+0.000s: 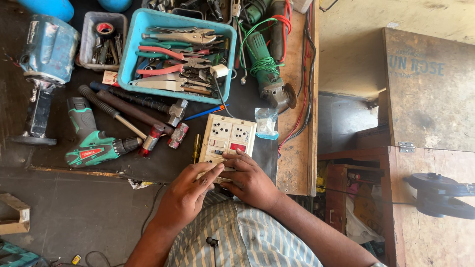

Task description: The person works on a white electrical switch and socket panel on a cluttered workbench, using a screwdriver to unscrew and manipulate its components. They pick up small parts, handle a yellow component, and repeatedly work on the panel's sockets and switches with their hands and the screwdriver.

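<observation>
both hands' grip closed on switchboard (228,139): left hand (188,190), right hand (247,179), beside screwdriver (196,148)

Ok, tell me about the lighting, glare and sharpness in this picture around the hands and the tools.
Head view: even daylight, soft shadows; the left hand and right hand on the cream switchboard are sharp; the floor patch at top right is brightest, slightly washed out; the dark mat shows no glare; the tools in the blue tray are crisp; straight edges bow a little toward the frame borders.
</observation>
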Demonstrator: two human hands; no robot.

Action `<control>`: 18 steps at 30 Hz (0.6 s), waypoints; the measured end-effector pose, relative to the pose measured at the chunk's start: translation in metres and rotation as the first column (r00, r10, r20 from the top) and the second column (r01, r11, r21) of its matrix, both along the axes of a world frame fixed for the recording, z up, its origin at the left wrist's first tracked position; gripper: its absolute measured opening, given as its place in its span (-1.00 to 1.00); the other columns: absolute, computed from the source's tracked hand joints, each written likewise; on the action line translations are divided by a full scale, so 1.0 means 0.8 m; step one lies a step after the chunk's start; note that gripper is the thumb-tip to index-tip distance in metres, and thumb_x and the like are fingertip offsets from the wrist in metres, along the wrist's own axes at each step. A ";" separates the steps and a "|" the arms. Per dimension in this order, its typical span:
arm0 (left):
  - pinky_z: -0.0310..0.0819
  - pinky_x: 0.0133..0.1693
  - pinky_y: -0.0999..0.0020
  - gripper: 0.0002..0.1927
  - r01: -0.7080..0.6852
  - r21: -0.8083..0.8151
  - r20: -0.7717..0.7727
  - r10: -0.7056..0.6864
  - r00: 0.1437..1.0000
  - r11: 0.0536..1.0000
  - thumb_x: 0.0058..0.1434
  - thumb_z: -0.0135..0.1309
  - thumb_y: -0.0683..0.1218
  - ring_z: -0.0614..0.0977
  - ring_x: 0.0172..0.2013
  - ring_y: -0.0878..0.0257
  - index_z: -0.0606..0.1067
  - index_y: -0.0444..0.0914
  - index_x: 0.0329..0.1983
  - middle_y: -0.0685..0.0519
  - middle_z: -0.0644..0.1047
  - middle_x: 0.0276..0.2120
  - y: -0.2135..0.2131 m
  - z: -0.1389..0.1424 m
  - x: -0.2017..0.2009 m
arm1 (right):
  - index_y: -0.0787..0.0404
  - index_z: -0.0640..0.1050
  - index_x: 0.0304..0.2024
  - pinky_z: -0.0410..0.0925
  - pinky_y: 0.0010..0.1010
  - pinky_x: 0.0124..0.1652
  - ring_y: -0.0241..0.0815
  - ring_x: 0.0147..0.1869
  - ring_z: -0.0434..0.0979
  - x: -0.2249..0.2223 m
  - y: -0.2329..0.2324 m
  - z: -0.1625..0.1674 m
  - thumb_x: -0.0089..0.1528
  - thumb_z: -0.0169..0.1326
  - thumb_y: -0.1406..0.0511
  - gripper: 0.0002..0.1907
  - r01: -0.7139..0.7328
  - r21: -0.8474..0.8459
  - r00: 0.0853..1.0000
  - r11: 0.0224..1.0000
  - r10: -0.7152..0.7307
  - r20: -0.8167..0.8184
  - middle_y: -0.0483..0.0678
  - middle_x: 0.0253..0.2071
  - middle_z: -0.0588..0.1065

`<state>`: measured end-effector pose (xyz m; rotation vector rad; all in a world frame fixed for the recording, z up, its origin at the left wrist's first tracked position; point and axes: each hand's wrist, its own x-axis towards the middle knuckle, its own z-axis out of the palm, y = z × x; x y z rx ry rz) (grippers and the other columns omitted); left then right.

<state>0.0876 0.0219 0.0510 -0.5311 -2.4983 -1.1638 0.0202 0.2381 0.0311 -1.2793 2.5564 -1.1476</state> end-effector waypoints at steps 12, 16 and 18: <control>0.59 -0.06 0.19 -0.40 0.039 0.115 -0.034 -0.035 0.999 0.993 0.15 0.15 -0.36 0.62 -0.01 -0.02 0.37 -0.20 0.27 -0.14 0.54 0.02 0.003 0.013 -0.007 | 0.19 0.67 -0.04 0.16 0.00 0.43 0.00 0.42 0.40 0.000 0.000 -0.004 0.15 0.32 0.30 -0.69 0.011 0.017 1.000 1.000 -0.011 0.014 -0.03 0.11 0.53; 0.62 -0.17 0.30 -0.38 -0.019 0.039 0.006 0.019 1.000 0.999 0.14 0.33 -0.22 0.67 -0.17 0.17 0.48 -0.08 0.28 0.04 0.57 -0.14 0.008 0.013 -0.011 | 0.18 0.67 -0.06 0.16 0.00 0.42 0.00 0.40 0.41 -0.001 -0.001 -0.004 0.14 0.33 0.29 -0.69 0.015 0.020 1.000 1.000 -0.015 0.006 -0.03 0.08 0.54; 0.61 -0.24 0.29 -0.37 -0.087 -0.037 0.079 0.090 0.993 0.995 0.08 0.41 -0.14 0.66 -0.25 0.19 0.53 -0.04 0.25 0.06 0.56 -0.23 0.010 0.013 -0.011 | 0.18 0.67 -0.06 0.17 -0.01 0.41 -0.01 0.39 0.42 0.000 -0.001 -0.003 0.14 0.33 0.29 -0.68 0.019 0.015 1.000 1.000 -0.019 0.009 -0.03 0.08 0.54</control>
